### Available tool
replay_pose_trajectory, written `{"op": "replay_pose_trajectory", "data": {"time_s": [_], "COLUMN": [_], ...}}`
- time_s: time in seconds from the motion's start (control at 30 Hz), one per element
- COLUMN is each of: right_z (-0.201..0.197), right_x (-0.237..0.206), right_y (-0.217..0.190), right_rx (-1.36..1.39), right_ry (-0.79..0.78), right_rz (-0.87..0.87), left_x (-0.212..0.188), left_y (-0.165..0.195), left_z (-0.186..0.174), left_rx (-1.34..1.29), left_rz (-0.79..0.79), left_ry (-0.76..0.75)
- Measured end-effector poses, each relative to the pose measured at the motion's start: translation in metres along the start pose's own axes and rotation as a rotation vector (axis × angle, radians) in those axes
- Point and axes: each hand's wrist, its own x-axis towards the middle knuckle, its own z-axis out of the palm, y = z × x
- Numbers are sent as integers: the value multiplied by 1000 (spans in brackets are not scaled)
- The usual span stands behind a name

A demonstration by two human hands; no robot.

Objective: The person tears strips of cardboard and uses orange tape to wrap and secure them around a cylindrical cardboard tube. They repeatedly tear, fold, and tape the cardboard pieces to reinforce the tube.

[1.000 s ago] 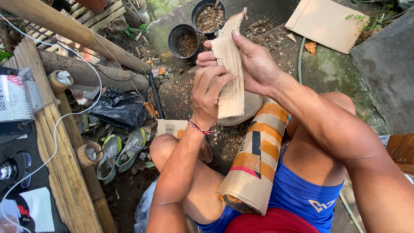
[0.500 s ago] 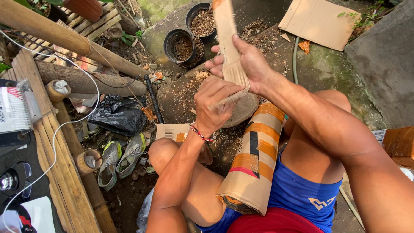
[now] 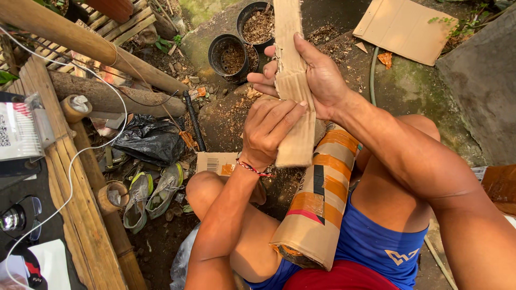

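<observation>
A long strip of brown cardboard (image 3: 290, 70) stands nearly upright in front of me, its top end cut off by the frame. My right hand (image 3: 317, 75) grips its middle from the right, fingers wrapped over the torn edge. My left hand (image 3: 269, 131) holds the lower part, fingers pressed on its face. A rolled cardboard tube with orange tape bands (image 3: 314, 198) rests between my bare knees, leaning against my right thigh.
Two black pots of soil (image 3: 231, 53) stand on the ground ahead. A flat cardboard sheet (image 3: 406, 29) lies at the upper right. Bamboo poles and slats (image 3: 80, 177) run along the left, with a black plastic bag (image 3: 150, 139), sandals (image 3: 153, 196) and a white cable.
The cardboard strip has swung from tilted to nearly upright and risen, its top now out of frame. Both hands shifted grip along it, the left sliding lower.
</observation>
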Motion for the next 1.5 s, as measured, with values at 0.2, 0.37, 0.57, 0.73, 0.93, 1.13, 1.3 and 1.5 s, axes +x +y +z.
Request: {"op": "replay_pose_trajectory", "data": {"time_s": [0.2, 0.37, 0.57, 0.73, 0.93, 1.13, 1.3, 1.5], "right_z": [-2, 2, 12, 12, 8, 14, 15, 17], "right_x": [-5, -6, -5, -6, -2, -4, -4, 1], "right_y": [6, 12, 3, 5, 13, 10, 11, 22], "right_rx": [-145, -139, -183, -179, -132, -106, -161, -223], "right_ry": [-41, -10, -78, -93, -90, -66, -106, -130], "right_rz": [25, 21, -18, -19, -17, -27, -39, -8], "left_x": [0, -1, -1, -4, -4, 2, 1, -4], "left_y": [-5, -11, -6, -3, -9, -5, -4, -16], "left_z": [4, 8, -3, -1, 1, -10, -8, -2], "left_rx": [-191, -153, -51, -97, -177, -34, -77, -166], "left_rz": [-108, -3, -47, -177, -217, -95, -134, -205], "left_ry": [-75, -66, 10, 32, 24, 16, 29, -27]}}
